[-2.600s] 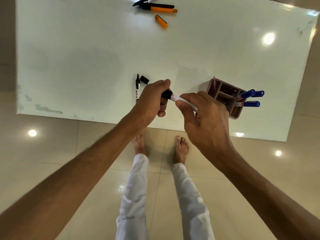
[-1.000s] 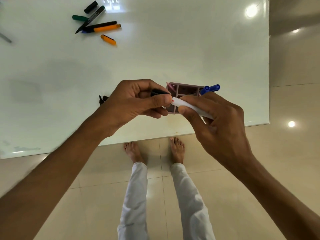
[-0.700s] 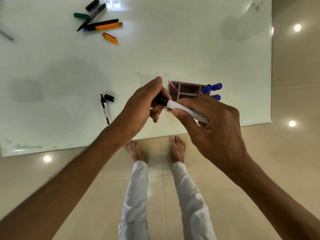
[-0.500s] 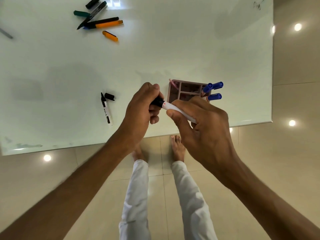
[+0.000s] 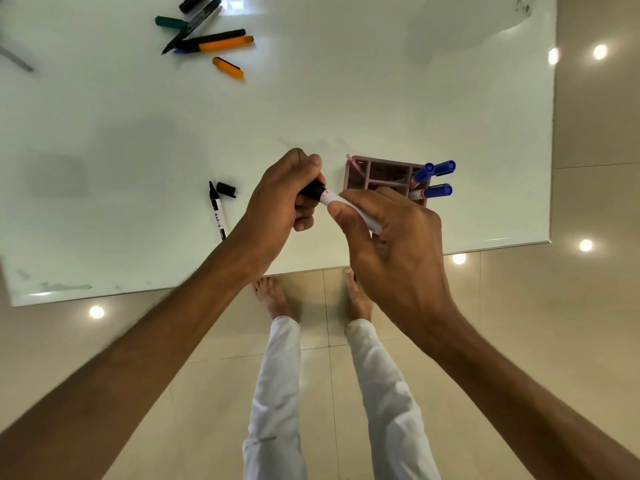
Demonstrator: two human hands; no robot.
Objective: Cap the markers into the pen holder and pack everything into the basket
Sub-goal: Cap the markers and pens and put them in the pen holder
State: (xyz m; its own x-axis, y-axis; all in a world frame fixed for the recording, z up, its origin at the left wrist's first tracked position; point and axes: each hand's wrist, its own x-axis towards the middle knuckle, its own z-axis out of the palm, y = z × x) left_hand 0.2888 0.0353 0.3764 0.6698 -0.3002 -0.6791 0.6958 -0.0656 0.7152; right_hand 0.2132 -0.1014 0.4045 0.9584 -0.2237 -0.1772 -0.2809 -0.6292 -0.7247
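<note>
At frame centre, a white marker [image 5: 349,209] with a black cap [image 5: 313,190] (cap seemingly seated) is gripped at both ends: right hand [image 5: 391,244] clamps the barrel, left hand [image 5: 280,206] closes round the cap, above the surface [image 5: 104,133]. Beyond, the pen holder [image 5: 384,174] carries blue-capped markers [image 5: 434,178].

The scene is bright and evenly lit, and round lamps from above are mirrored as small glare spots on the glossy floor [image 5: 485,341] to the right and left of the hands. Far beyond the left hand [image 5: 277,206], a white glare patch shines on the desk [image 5: 346,98], with soft grey shadows left of that hand. The wide lens bends the desk edges, and the forearms near the bottom corners look slightly blurred.
</note>
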